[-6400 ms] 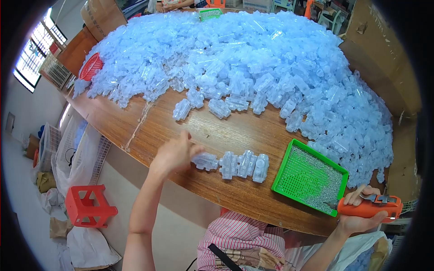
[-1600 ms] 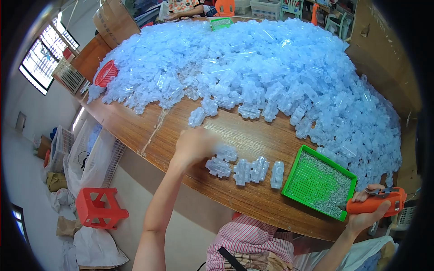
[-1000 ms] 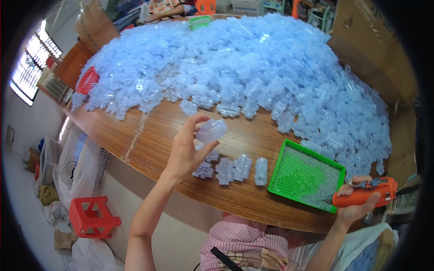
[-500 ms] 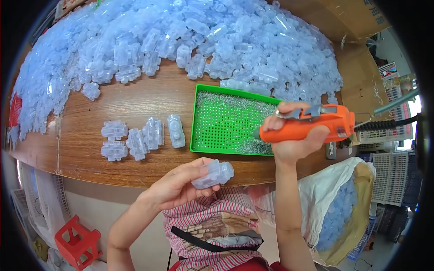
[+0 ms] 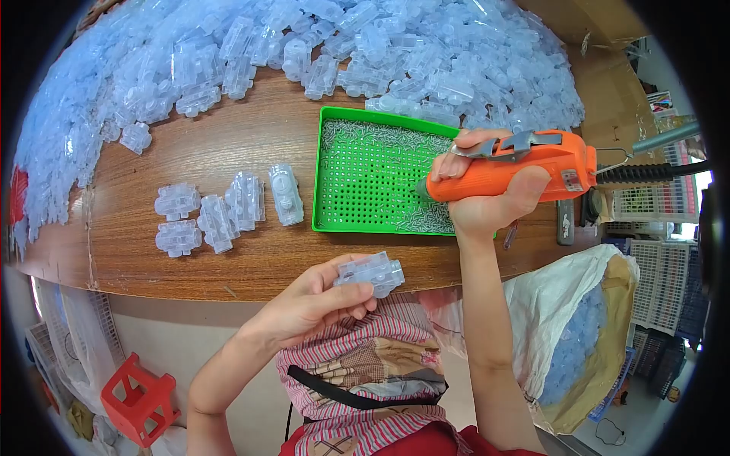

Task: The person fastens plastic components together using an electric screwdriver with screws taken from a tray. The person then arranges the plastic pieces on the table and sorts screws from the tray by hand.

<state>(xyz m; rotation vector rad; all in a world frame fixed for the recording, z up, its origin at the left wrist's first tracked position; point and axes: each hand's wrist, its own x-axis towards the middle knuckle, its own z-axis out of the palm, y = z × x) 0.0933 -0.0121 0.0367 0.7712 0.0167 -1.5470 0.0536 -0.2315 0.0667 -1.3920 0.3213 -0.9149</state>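
My left hand (image 5: 300, 304) is closed on a clear plastic housing (image 5: 378, 272), held by thumb and fingers near the table's front edge. My right hand (image 5: 483, 213) wraps around an orange electric screwdriver (image 5: 559, 167) with a metal lever along its top. The screwdriver's dark tip points left, over the green perforated tray (image 5: 316, 178); whether it touches anything inside cannot be made out. Small silver screws (image 5: 430, 219) lie along the tray's far side and near corner. Left of the tray, a single housing (image 5: 286, 194) lies beside several similar ones (image 5: 216, 223).
A large heap of clear plastic housings (image 5: 456, 72) covers the back of the wooden table (image 5: 125, 258). At lower right, an open sack (image 5: 525, 319) holds bluish plastic parts. A red stool (image 5: 139, 399) stands on the floor at lower left. A black cable (image 5: 639, 174) trails from the screwdriver.
The housing in my left hand has been turned, showing another side, and my thumb now lies across its lower edge. My right hand keeps the screwdriver over the tray. The view has shifted slightly.
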